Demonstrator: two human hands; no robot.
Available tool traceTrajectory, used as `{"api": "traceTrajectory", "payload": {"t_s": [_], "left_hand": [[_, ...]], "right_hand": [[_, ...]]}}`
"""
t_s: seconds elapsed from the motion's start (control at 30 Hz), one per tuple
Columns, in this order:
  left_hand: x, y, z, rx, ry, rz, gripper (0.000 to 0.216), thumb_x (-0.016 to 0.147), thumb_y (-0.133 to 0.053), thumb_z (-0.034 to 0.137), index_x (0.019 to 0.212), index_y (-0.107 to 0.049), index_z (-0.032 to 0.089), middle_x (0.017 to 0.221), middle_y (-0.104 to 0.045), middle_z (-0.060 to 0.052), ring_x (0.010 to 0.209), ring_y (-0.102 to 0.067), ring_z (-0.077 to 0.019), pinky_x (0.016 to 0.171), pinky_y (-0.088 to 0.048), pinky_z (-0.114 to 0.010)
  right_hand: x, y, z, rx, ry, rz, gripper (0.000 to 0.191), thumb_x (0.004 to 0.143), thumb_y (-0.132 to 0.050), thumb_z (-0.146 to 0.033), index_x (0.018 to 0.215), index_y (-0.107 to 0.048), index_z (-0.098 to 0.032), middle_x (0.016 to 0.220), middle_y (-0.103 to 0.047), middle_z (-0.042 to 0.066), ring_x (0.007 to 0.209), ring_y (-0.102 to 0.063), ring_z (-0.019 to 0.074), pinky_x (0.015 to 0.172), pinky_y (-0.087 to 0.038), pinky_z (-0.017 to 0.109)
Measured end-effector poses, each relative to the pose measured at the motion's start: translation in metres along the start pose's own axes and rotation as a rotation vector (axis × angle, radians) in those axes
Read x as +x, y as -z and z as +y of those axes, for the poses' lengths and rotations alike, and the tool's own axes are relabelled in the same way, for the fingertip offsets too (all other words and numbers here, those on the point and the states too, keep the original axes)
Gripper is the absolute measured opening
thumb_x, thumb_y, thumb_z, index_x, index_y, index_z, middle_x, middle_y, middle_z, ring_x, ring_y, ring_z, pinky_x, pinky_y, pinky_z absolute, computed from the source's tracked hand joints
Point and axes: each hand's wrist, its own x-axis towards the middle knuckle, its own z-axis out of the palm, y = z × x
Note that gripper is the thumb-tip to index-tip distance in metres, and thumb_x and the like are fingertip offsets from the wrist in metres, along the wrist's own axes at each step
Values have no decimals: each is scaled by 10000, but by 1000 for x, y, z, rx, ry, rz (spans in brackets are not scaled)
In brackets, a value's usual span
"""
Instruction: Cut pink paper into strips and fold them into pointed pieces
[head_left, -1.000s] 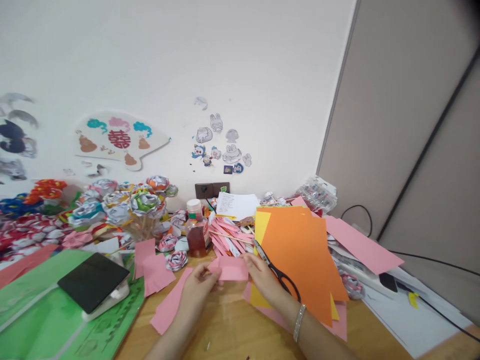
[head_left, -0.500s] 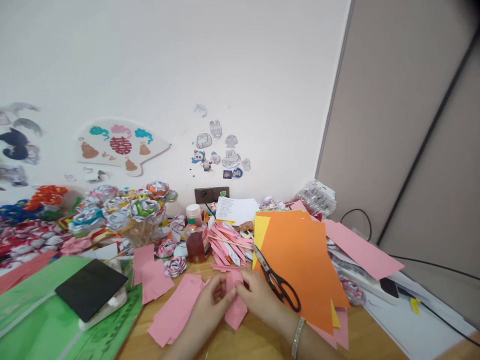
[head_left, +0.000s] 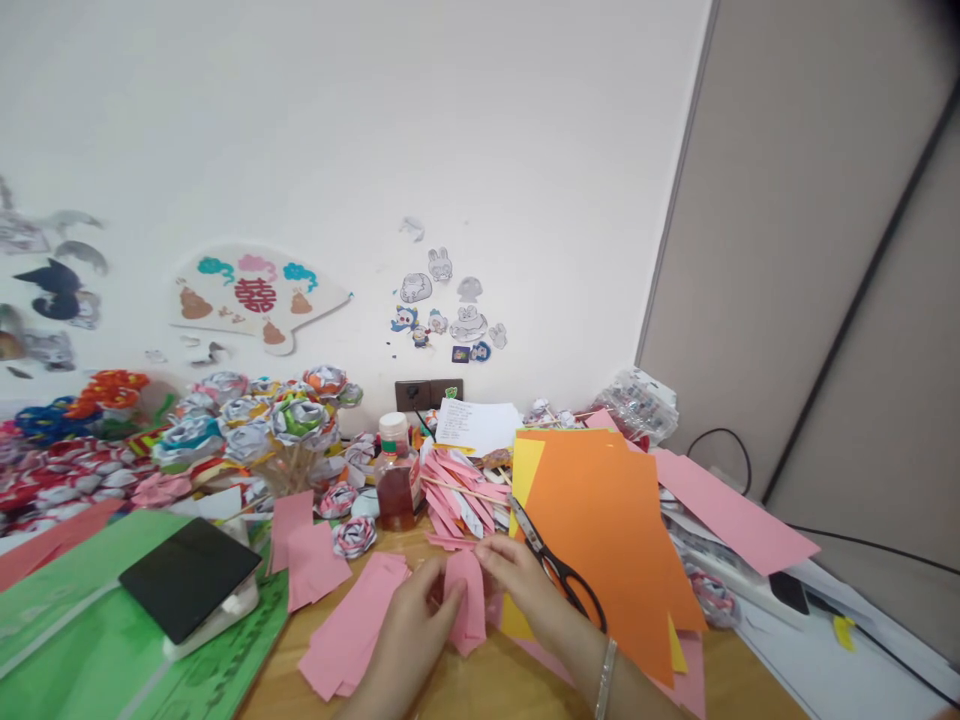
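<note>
A pink paper strip is between my hands above the wooden table, its upper end rounded over. My left hand pinches its left side between thumb and fingers. At the strip's upper right edge, my right hand has thumb and index finger closed on the paper. Left of my left hand lies a stack of pink paper strips. Black-handled scissors rest on orange paper sheets just right of my right hand. Behind my hands is a heap of folded pink strips.
A bottle of reddish-brown liquid stands behind the strips, beside several rolled paper flowers. At left, a black tablet-like device on a white stand sits on a green folder. A power strip and cables lie at right.
The pink strip has gone from lying flat and pointed at its lower end to being bent over at the top. My right hand has shifted slightly up and right. The view has moved slightly.
</note>
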Motion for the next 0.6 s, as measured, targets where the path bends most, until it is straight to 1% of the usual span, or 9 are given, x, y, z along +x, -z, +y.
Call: {"api": "traceTrajectory", "payload": {"t_s": [0.13, 0.23, 0.3, 0.43, 0.6], "left_hand": [[-1, -1, 1, 108, -27, 31, 179, 752, -438, 300, 613, -478, 195, 588, -510, 21, 578, -468, -156, 544, -344, -249], [-1, -2, 2, 110, -18, 41, 215, 749, -443, 320, 568, -433, 204, 554, -456, 37, 562, -440, -151, 536, -325, -246], [-1, -2, 3, 42, -7, 25, 230, 748, -456, 345, 569, -441, 203, 560, -453, 38, 570, -438, -151, 535, -326, -242], [0, -2, 7, -152, 39, -18, 249, 745, -484, 397, 609, -491, 189, 603, -501, 23, 599, -459, -154, 546, -346, -237], [2, -5, 6, -371, 123, -40, 283, 661, -585, 438, 592, -513, 173, 593, -530, 17, 616, -503, -167, 549, -382, -244]], "right_hand": [[0, 1, 2, -4, 24, -36, 269, 729, -589, -410, 726, -553, -143, 629, -476, -22, 580, -457, 96, 538, -354, 206], [2, 2, 6, 6, 51, -24, 256, 691, -638, -381, 715, -554, -141, 672, -502, -15, 638, -473, 102, 606, -369, 215], [3, 2, 7, 11, 45, -9, 262, 670, -655, -377, 703, -548, -141, 663, -504, -17, 629, -470, 102, 602, -365, 219], [4, 1, 6, -11, 44, 21, 280, 647, -661, -387, 651, -527, -141, 606, -482, -29, 571, -441, 95, 563, -345, 221], [2, -1, 2, 19, 17, 32, 307, 611, -683, -401, 622, -516, -145, 593, -492, -28, 561, -438, 94, 545, -332, 218]]}}
